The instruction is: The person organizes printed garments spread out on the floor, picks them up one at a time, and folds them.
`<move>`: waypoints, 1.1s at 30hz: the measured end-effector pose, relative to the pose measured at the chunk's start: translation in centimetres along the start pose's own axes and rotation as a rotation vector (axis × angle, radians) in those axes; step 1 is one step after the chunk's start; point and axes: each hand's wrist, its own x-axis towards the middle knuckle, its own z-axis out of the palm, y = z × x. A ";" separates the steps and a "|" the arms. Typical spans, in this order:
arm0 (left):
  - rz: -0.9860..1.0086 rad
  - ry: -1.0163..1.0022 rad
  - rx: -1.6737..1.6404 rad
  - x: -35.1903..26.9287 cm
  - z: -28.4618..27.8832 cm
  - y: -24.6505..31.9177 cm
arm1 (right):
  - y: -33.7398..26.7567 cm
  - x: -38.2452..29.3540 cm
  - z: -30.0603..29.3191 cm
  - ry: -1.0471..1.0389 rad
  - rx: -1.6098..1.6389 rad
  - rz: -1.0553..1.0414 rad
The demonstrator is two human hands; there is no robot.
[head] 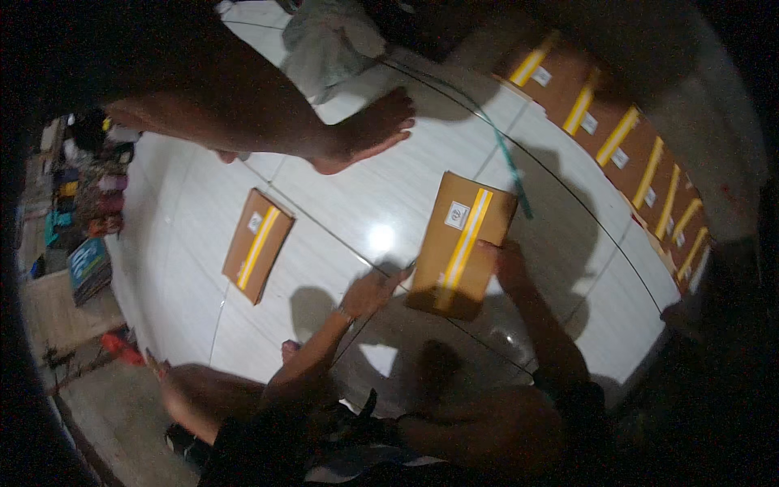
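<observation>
A stack of flat brown card packaging (447,249), with a yellow-and-white stripe and a small printed white square, is tilted in front of me. My right hand (508,265) grips its right side, thumb lying on the top face. Along the opposite edge, the fingertips of my left hand (372,291) reach the packaging or come right beside it; blur hides whether they grip. A smaller-looking stack of the same brown packaging (258,246) lies on the white tiled floor (182,201) to the left.
Another person's bare foot (365,131) rests on the tiles ahead. Several striped brown stacks (614,143) form a row at the right. A green strap (511,164) lies near them. A pale crumpled sack (331,45) sits at the back, and assorted goods (109,201) line the left side.
</observation>
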 end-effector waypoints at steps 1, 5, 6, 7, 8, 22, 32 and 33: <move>0.060 -0.076 -0.033 -0.7 4.1 -1.7 | 2.0 -0.2 0.1 0.147 -0.087 -0.014; 0.415 0.081 0.178 -2.3 16.4 -6.8 | 5.4 -3.3 3.3 0.122 -0.429 -0.541; 0.520 0.196 0.237 -1.9 17.8 -7.2 | 7.5 -3.9 4.0 0.117 -0.383 -0.611; 0.340 0.110 -0.224 -1.3 16.9 -5.8 | 9.6 -4.6 4.5 0.114 -0.346 -0.682; 0.142 0.008 -0.682 -1.1 15.3 -3.4 | 11.8 -4.8 4.2 0.099 -0.103 -0.521; 0.302 -0.099 -2.115 -1.1 17.6 4.2 | 9.0 -5.9 8.3 0.095 0.612 -0.158; -0.100 -0.108 -2.249 -3.2 13.6 1.9 | 12.7 -5.4 4.2 0.079 0.683 0.013; -0.080 -0.119 -2.176 -3.1 13.0 1.4 | 13.1 -5.3 3.5 0.081 0.619 0.011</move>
